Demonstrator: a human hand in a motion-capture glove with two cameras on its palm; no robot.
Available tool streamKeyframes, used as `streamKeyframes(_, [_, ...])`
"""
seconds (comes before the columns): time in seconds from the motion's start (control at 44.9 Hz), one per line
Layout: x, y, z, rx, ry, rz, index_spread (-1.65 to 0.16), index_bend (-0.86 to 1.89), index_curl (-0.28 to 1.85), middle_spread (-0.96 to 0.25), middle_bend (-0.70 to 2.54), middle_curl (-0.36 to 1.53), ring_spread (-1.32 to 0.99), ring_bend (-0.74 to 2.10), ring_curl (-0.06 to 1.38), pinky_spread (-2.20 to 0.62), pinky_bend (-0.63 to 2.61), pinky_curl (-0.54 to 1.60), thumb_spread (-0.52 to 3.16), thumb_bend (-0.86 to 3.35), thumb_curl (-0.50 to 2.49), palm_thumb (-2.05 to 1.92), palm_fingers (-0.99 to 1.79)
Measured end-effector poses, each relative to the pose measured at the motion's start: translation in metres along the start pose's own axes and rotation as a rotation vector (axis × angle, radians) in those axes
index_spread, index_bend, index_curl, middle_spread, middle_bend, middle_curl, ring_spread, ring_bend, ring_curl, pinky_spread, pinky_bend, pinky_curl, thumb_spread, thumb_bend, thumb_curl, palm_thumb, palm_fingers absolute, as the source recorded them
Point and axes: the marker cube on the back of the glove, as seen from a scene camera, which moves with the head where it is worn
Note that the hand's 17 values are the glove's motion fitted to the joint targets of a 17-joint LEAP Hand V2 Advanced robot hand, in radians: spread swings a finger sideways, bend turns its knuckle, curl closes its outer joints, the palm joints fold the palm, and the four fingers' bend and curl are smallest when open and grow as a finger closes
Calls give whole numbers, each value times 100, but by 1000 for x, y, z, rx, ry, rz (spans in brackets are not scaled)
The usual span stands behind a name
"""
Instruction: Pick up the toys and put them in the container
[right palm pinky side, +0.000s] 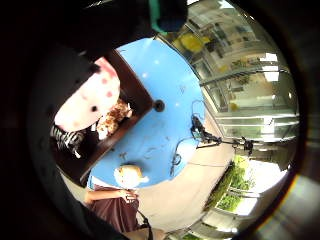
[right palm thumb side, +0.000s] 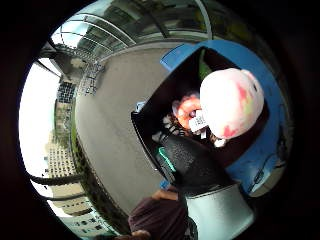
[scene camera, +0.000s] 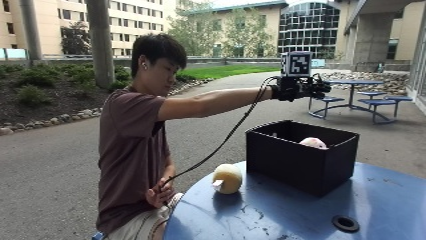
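In the outside view my gloved right hand (scene camera: 301, 88) hangs high above the black container (scene camera: 299, 162) on the blue table (scene camera: 279, 215), holding nothing. A pink-and-white plush toy (scene camera: 313, 143) lies inside, its top at the rim. Both palm views look down into the container (right palm pinky side: 137, 97) (right palm thumb side: 147, 127). The pink-spotted toy (right palm pinky side: 87, 100) (right palm thumb side: 231, 102) fills much of them. Under it lie a brown-and-white plush (right palm pinky side: 115, 117), a striped toy (right palm pinky side: 67, 138) and an orange toy (right palm thumb side: 186, 111). A cream round toy (scene camera: 227, 178) (right palm pinky side: 131, 176) sits on the table beside the container.
The table has a dark round hole (scene camera: 345, 223) (right palm pinky side: 159, 105) in its middle. The person sits at the table's edge, bare left hand (scene camera: 160, 195) at the lap. A cable runs from the glove down past the cream toy. Pavement surrounds the table.
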Motion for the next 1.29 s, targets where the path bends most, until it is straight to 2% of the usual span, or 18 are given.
streamKeyframes(0.045, [9, 3, 1, 6, -8, -12, -28, 12, 61, -7, 29, 53, -18, 49, 67, -4, 121, 55, 97, -9, 67, 8, -61])
streamKeyframes(0.134, [24, 13, 0, -1, -8, -128, -27, 9, 54, -4, 18, 48, -12, 33, 60, 0, 107, 50, 105, -7, 60, -2, -48])
streamKeyframes(0.223, [43, 16, -2, -46, 36, 10, -26, 7, 48, -3, 13, 44, -8, 24, 55, 2, 98, 47, 111, -5, 55, -4, -40])
streamKeyframes(0.312, [71, 30, -12, -67, 55, -57, -25, 4, 42, -2, 10, 40, -5, 20, 52, 3, 95, 44, 119, -3, 51, -3, -36])
streamKeyframes(0.49, [123, 63, -40, -18, 9, -49, -24, 4, 33, -1, 10, 34, -2, 18, 49, 5, 93, 41, 126, -3, 44, -2, -32])
streamKeyframes(0.624, [145, 88, -52, 0, -47, 90, -23, 5, 27, -1, 11, 31, -1, 19, 48, 5, 93, 40, 128, -3, 41, -3, -29])
streamKeyframes(0.735, [164, 120, -44, 14, -55, -33, -23, 5, 24, -1, 12, 29, 0, 19, 47, 5, 91, 40, 130, -2, 39, -2, -28])
streamKeyframes(0.824, [195, 148, -12, -18, 23, -60, -23, 6, 22, -2, 11, 28, 0, 19, 47, 5, 91, 39, 130, -2, 37, -2, -27])
streamKeyframes(0.891, [187, 176, 37, -142, -10, -254, -23, 7, 21, -1, 11, 27, 0, 19, 46, 5, 91, 39, 130, -2, 36, -1, -26])
streamKeyframes(0.935, [181, 192, 74, -230, -40, -329, -23, 7, 20, -1, 11, 26, 0, 19, 46, 5, 93, 39, 130, -1, 36, 1, -25])
streamKeyframes(1.069, [161, 234, 200, -378, -87, -411, -22, 5, 18, 0, 10, 24, 1, 19, 45, 5, 98, 40, 128, -1, 36, 2, -30])
streamKeyframes(1.18, [132, 258, 270, -446, -38, -442, -23, 6, 16, 1, 10, 22, 2, 21, 45, 5, 101, 40, 128, -1, 36, 5, -27])
streamKeyframes(1.203, [128, 260, 280, -425, -26, -445, -24, 6, 16, 1, 9, 22, 2, 27, 47, 4, 105, 41, 129, 2, 37, 10, -18])
streamKeyframes(1.225, [126, 261, 286, -386, -17, -445, -24, 0, 14, 2, 10, 21, -2, 56, 56, -4, 111, 43, 133, 9, 39, 21, 18])
streamKeyframes(1.247, [127, 261, 289, -336, -14, -443, -24, 0, 12, 2, 10, 20, -3, 59, 52, -6, 111, 40, 134, 9, 39, 23, 18])
streamKeyframes(1.269, [130, 260, 290, -284, -15, -441, -24, -6, 9, 1, 13, 20, -10, 79, 57, -19, 123, 43, 140, 15, 41, 31, 50])
streamKeyframes(1.292, [134, 258, 289, -240, -19, -440, -24, -5, 6, 1, 17, 20, -14, 84, 53, -23, 122, 39, 143, 20, 42, 38, 63])
